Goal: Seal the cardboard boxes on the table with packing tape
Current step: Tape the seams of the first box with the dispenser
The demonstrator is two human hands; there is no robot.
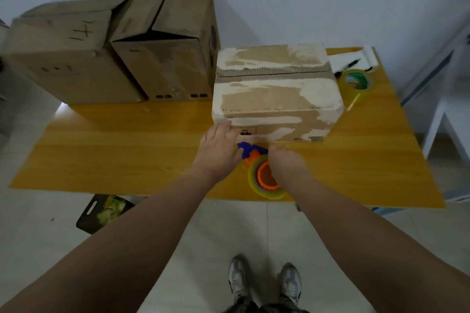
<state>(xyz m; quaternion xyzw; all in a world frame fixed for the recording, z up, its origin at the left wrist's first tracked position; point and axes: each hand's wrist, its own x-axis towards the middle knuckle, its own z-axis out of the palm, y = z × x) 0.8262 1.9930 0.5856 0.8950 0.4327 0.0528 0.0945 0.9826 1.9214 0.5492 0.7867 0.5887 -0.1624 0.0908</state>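
A worn cardboard box (276, 94) with torn white patches stands on the orange wooden table (127, 150), its top flaps closed. In front of it is a tape dispenser (259, 168) with a blue head, an orange hub and a clear tape roll. My right hand (287, 162) grips the dispenser from the right. My left hand (218, 147) lies with straight fingers against the box's lower front left, its thumb side next to the blue head.
Two taller cardboard boxes (162, 56) (66, 51) with loose flaps stand at the table's back left. A spare tape roll (356, 84), a black pen (349, 65) and white paper (366, 56) lie at the back right. A white frame (442, 109) stands to the right.
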